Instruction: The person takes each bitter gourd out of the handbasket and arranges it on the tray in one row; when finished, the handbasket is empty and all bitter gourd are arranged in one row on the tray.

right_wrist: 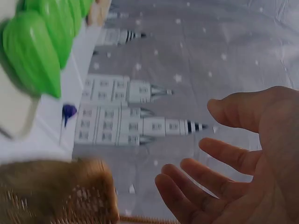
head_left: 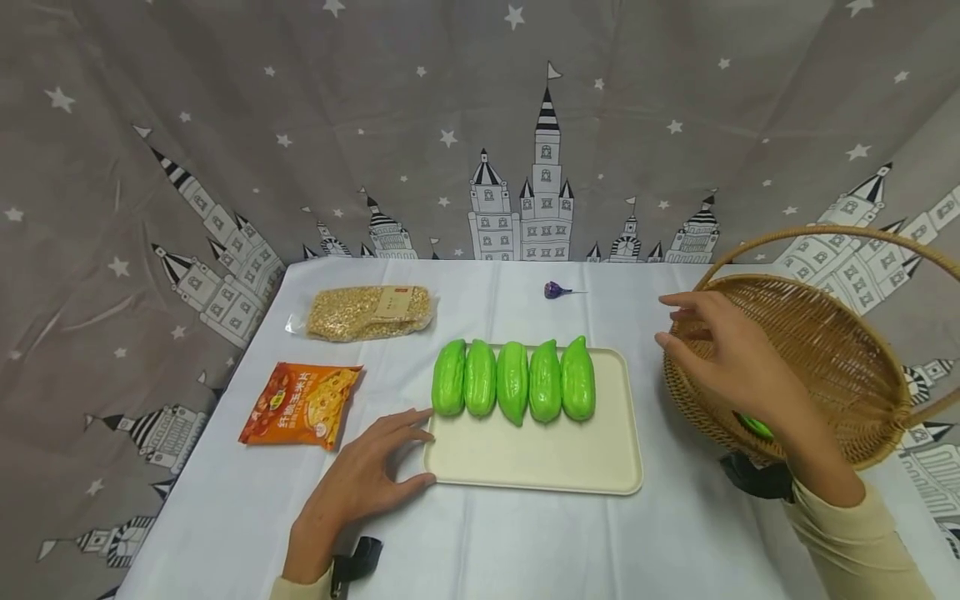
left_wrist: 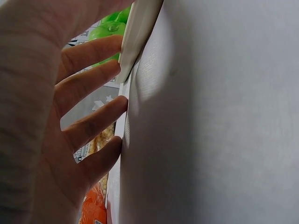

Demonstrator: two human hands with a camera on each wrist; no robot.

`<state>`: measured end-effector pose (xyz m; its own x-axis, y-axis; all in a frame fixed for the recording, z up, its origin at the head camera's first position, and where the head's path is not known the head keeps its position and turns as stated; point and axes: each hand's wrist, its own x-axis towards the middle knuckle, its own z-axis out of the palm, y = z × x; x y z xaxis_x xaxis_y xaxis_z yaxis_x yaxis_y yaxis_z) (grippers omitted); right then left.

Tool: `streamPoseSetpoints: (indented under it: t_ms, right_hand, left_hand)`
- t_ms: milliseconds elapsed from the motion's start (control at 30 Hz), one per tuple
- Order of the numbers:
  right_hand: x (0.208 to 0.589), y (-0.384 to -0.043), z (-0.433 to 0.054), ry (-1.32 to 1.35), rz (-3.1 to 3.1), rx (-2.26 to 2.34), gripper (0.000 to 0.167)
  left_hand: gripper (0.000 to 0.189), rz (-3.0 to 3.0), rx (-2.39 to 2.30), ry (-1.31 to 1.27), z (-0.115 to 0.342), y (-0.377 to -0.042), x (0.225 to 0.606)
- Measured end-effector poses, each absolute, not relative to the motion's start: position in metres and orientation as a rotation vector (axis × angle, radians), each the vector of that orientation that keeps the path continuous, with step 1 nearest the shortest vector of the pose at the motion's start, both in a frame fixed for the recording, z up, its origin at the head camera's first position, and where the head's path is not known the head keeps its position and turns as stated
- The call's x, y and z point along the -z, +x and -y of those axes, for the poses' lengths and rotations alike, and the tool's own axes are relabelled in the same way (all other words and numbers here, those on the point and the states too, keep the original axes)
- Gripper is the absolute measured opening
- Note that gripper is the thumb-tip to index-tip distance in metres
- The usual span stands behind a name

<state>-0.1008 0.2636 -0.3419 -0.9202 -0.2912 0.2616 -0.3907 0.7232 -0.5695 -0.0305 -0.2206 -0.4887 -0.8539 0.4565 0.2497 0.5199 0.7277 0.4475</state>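
Several green vegetables shaped like bitter melons [head_left: 513, 382] lie side by side along the back of a cream tray [head_left: 525, 458]. My left hand [head_left: 375, 467] touches the tray's left edge with its fingers spread, as the left wrist view also shows. Over the left part of a wicker basket [head_left: 810, 333] hovers my right hand [head_left: 735, 358], fingers apart and loosely bent, nothing between them. Beneath that forearm, a bit of something green [head_left: 756, 427] shows inside the basket; the rest of it is hidden. In the right wrist view the right palm [right_wrist: 261, 177] holds nothing.
A clear bag of yellow grains [head_left: 352, 315] lies at the back left, with an orange snack packet [head_left: 300, 405] in front of it. A purple-wrapped lollipop [head_left: 555, 290] lies behind the tray. The basket's tall handle [head_left: 825, 231] arches up at the right. A printed curtain hangs behind the table.
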Motion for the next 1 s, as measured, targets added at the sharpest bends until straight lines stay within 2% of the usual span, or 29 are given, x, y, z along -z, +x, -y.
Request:
streamPoseSetpoints:
  t_ms: [300, 700, 1000]
  right_hand:
    - [0.334, -0.118, -0.308, 0.497, 2.887, -0.908, 0.046]
    - [0.360, -0.128, -0.350, 0.541, 2.923, -0.716, 0.044]
    - [0.367, -0.137, -0.367, 0.569, 3.066, -0.651, 0.051]
  left_hand:
    - [0.051, 2.820, 0.778, -0.769, 0.219, -0.031, 0.489]
    - [0.049, 2.803, 0.746, -0.782, 0.220, -0.031, 0.490]
    - [0.050, 2.813, 0.733, -0.760, 0.219, -0.029, 0.490]
